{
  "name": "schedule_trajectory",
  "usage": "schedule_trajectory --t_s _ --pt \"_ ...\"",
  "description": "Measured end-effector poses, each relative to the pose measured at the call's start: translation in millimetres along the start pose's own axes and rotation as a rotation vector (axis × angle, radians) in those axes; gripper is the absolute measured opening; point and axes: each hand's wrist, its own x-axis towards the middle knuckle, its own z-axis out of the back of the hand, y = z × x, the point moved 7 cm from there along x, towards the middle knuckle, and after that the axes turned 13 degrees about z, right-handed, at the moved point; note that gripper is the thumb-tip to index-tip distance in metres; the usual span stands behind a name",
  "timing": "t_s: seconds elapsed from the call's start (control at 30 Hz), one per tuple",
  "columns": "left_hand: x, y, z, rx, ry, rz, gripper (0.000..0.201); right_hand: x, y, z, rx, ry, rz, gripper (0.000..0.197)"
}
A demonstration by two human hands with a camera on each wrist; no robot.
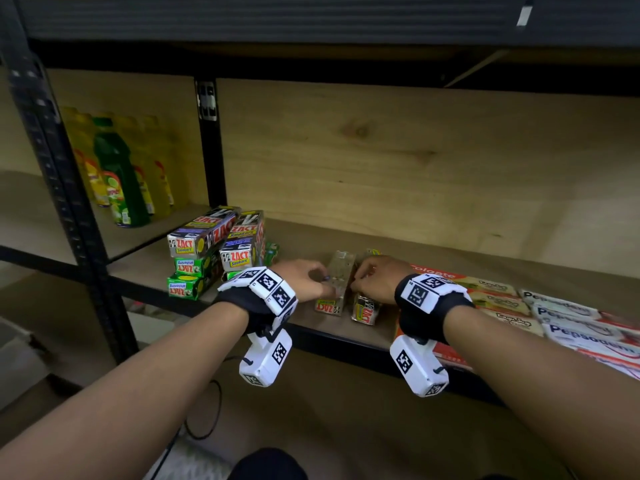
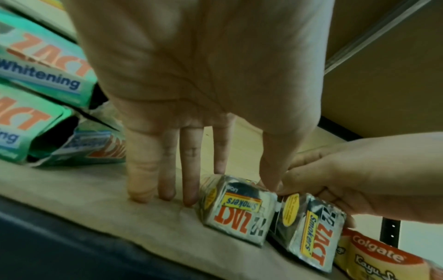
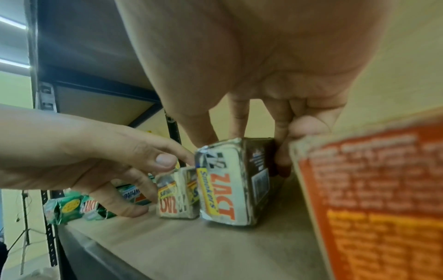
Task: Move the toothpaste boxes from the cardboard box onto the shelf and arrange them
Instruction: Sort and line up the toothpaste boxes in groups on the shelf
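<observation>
Right hand (image 3: pixel 263 106) has its grip clamped on one silver Zact Smokers box (image 3: pixel 230 181), thumb on one long side and fingers down the other. Just left of that grip, the left hand (image 2: pixel 191 94) has straight fingers resting against the second Smokers box (image 2: pixel 236 208) — not curled round it. Both boxes lie on the shelf (image 1: pixel 346 332) side by side, long axis running front to back, end flaps facing the person. They look like light, thin card that'd dent easily — I'd hold them by the long sides. Further left sits the stacked Zact pile (image 1: pixel 211 251); right of the grip, flat Colgate boxes (image 2: pixel 378 255).
</observation>
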Motion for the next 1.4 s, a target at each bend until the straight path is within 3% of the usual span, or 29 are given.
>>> schedule_trajectory --t_s 0.17,0.3,0.5,0.7,0.8,0.93,1.03,1.17,1.3,1.33,1.4 --pt "-2.9 -17.0 -2.0 0.060 -0.057 -0.003 0.051 -1.7 -15.6 13.9 0.458 -0.155 -0.112 0.020" --pt "-7.7 -21.3 -2.6 0.001 -0.117 0.026 0.055 -6.1 -28.0 26.2 0.653 -0.221 -0.156 0.021" --pt "-9.2 -25.0 -2.8 -0.020 -0.111 0.065 0.042 -22.2 -36.9 32.3 0.893 -0.172 -0.188 0.038" --pt "-13.5 -18.4 4.7 -0.108 -0.083 0.078 0.048 -31.1 -43.6 42.2 1.009 -0.216 -0.181 0.067" --pt "-14.1 -13.0 8.8 -0.307 -0.054 0.105 0.042 -35.6 -43.0 48.1 1.025 -0.235 -0.153 0.067" --pt "-19.3 -0.4 16.0 -0.874 -0.019 0.266 0.043 -39.2 -42.8 54.0 1.040 -0.247 -0.126 0.064" --pt "-22.2 7.8 16.6 -0.956 0.021 0.357 0.056 -39.0 -46.0 55.4 1.015 -0.264 -0.119 0.063" --pt "-24.0 14.7 5.0 -0.936 0.130 0.440 0.063 -39.2 -50.8 56.9 0.999 -0.282 -0.118 0.062" --pt "-17.6 22.1 -1.5 -0.933 0.139 0.471 0.051 -42.7 -56.3 58.4 0.991 -0.278 -0.124 0.062" --pt "-15.2 22.3 -0.7 -0.855 0.121 0.450 0.054 -43.2 -58.0 58.4 0.990 -0.279 -0.124 0.061" --pt "-8.0 19.8 5.4 -0.476 0.043 0.343 0.060 -44.0 -61.1 58.1 0.980 -0.277 -0.122 0.061"
